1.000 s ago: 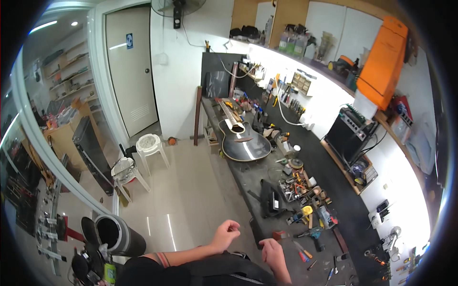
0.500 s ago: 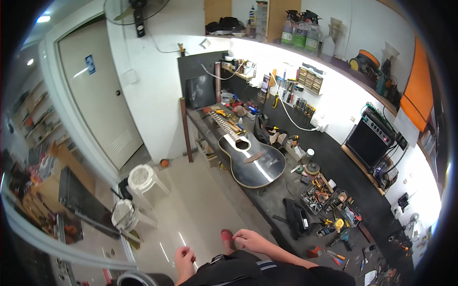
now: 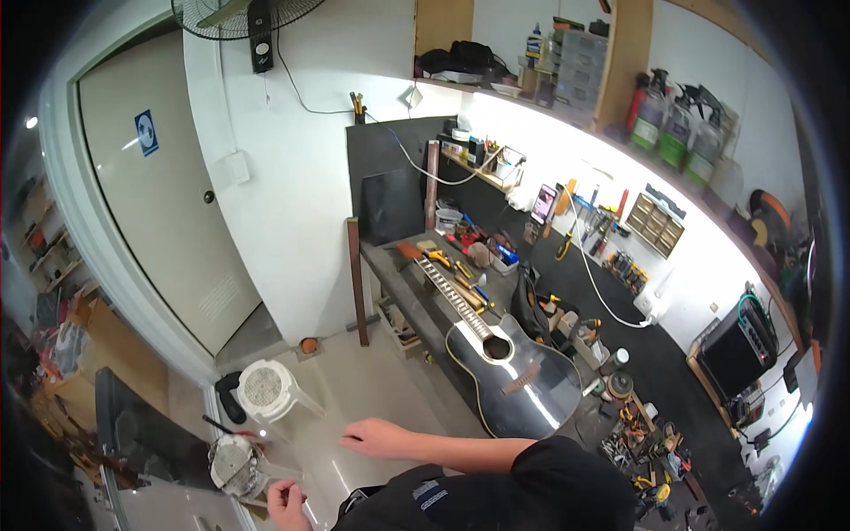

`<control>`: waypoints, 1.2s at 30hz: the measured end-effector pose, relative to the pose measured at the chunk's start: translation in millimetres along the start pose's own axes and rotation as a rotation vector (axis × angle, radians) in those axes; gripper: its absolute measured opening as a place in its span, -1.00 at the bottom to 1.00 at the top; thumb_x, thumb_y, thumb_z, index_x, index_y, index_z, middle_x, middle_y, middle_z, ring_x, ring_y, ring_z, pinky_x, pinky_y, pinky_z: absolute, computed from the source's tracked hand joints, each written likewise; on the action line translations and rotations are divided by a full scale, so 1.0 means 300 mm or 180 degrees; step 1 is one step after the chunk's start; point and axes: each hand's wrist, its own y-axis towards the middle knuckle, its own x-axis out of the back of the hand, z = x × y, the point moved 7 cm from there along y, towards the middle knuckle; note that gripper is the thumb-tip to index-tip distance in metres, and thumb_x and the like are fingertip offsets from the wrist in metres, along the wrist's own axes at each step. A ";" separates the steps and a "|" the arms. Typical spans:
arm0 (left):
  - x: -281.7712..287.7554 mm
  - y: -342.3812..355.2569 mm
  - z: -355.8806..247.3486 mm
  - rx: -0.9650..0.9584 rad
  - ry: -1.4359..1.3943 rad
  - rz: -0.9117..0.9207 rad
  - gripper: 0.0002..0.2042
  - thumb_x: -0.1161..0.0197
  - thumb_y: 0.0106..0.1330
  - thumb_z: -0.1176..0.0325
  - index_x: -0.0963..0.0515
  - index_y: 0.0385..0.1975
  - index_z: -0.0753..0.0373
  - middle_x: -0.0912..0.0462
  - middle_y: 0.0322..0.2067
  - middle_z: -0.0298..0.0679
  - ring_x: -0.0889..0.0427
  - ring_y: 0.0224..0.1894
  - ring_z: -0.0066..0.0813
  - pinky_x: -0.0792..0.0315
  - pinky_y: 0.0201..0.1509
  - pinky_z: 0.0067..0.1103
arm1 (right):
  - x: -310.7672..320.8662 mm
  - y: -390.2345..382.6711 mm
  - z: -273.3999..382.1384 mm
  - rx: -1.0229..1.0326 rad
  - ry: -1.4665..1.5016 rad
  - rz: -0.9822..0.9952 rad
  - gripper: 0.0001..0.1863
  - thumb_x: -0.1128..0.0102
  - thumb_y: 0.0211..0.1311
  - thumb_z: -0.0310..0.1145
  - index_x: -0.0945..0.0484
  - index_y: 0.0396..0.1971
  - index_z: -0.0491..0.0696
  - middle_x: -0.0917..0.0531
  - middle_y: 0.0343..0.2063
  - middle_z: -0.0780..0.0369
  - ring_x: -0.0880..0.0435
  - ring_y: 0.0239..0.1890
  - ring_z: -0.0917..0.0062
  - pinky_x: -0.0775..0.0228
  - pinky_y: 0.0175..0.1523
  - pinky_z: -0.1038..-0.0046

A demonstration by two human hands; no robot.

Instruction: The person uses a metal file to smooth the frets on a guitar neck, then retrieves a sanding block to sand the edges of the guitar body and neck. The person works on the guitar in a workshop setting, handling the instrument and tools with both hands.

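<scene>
My right hand reaches leftward across my body over the tiled floor, nearest the bench edge, its fingers loosely extended and holding nothing. My left hand is low at the bottom left, fingers curled with nothing visible in them. An acoustic guitar with a dark glossy top lies face up along the dark workbench, neck toward the far end; neither hand touches it. Hand tools crowd the bench's right part.
Two white plastic stools stand left near a dark upright case and a closed door. A wooden post leans by the bench. An amplifier, spray bottles and a wall fan are along the walls.
The view has swung round and closer to the guitar and stools. My right hand has moved left across my body; my left hand has dropped toward the lower edge.
</scene>
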 end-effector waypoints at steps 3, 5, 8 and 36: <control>0.033 0.218 0.086 -0.0019 -0.0124 -0.0280 -0.78 -0.35 0.56 0.37 -0.67 0.01 0.40 -0.74 -0.16 -0.17 -0.68 -0.14 -0.39 -0.56 0.02 -0.45 | 0.032 0.210 0.043 0.0180 0.0139 -0.0125 -0.62 -0.17 0.64 -0.06 -0.65 -0.13 -0.13 -0.76 -0.29 0.02 -0.72 -0.23 0.09 -0.55 -0.06 0.16; -0.055 0.369 0.039 0.0092 0.0217 -0.0072 -0.77 -0.34 0.57 0.36 -0.67 0.03 0.39 -0.74 -0.17 -0.16 -0.68 -0.15 -0.38 -0.56 0.02 -0.45 | 0.049 0.303 0.032 -0.0003 0.0327 -0.0275 -0.63 -0.20 0.64 -0.09 -0.62 -0.17 -0.15 -0.75 -0.32 0.03 -0.71 -0.26 0.13 -0.54 -0.08 0.17; -0.157 0.635 0.046 0.0137 0.0231 0.0604 -0.74 -0.32 0.59 0.31 -0.65 0.10 0.36 -0.74 -0.18 -0.15 -0.68 -0.15 -0.36 -0.56 0.01 -0.43 | 0.085 0.392 -0.034 -0.0114 0.0778 -0.0674 -0.71 -0.26 0.61 -0.19 -0.62 -0.12 -0.16 -0.74 -0.31 0.06 -0.74 -0.24 0.21 -0.57 -0.05 0.22; -1.927 1.797 -0.381 -0.0167 -0.0236 0.3234 -0.83 -0.35 0.50 0.49 -0.65 0.02 0.26 -0.66 -0.24 -0.34 -0.60 -0.23 -0.58 -0.53 -0.08 -0.59 | 2.277 0.056 0.207 -0.1013 -0.4652 -0.5194 -0.78 -0.38 0.33 -0.54 -0.67 -0.06 -0.03 -0.63 -0.04 0.14 -0.65 0.05 0.14 -0.45 0.22 0.11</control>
